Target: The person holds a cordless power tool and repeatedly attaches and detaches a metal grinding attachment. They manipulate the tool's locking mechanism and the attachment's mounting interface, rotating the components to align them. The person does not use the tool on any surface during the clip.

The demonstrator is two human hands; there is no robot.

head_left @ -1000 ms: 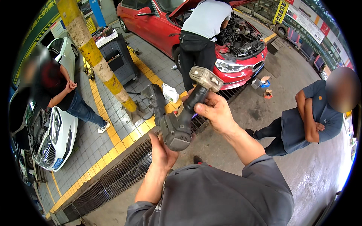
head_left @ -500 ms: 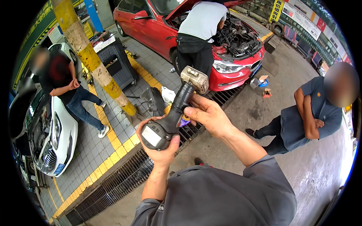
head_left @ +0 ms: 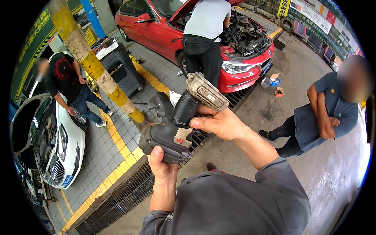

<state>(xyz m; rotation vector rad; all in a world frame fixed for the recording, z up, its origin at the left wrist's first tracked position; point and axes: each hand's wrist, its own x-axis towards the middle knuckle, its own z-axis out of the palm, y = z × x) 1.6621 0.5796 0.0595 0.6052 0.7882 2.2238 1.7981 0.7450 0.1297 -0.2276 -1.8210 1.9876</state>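
A black cordless impact wrench (head_left: pixel 160 139) is held up in front of my chest, its handle pointing up and away. My left hand (head_left: pixel 163 174) is closed round the motor housing from below, thumb along its near side. On the taped handle, my right hand (head_left: pixel 221 125) grips with the thumb on the near face and the fingers mostly hidden behind. A worn, dirty beige battery pack (head_left: pixel 207 92) sits on the handle's far end. Near the right thumb, a small red part shows on the tool.
Beyond the tool a person (head_left: pixel 205 23) leans into the open engine bay of a red car (head_left: pixel 243 78). Another person (head_left: pixel 66 78) stands by a white car (head_left: pixel 70 145), and a third (head_left: pixel 325 105) at right. A yellow pillar (head_left: pixel 98 66), tool cart (head_left: pixel 119 66) and floor grate (head_left: pixel 117 205) are around.
The impact wrench has been turned in my hands, so its side shows instead of its round, labelled rear end. The person at left has parted their hands and turned toward the white car.
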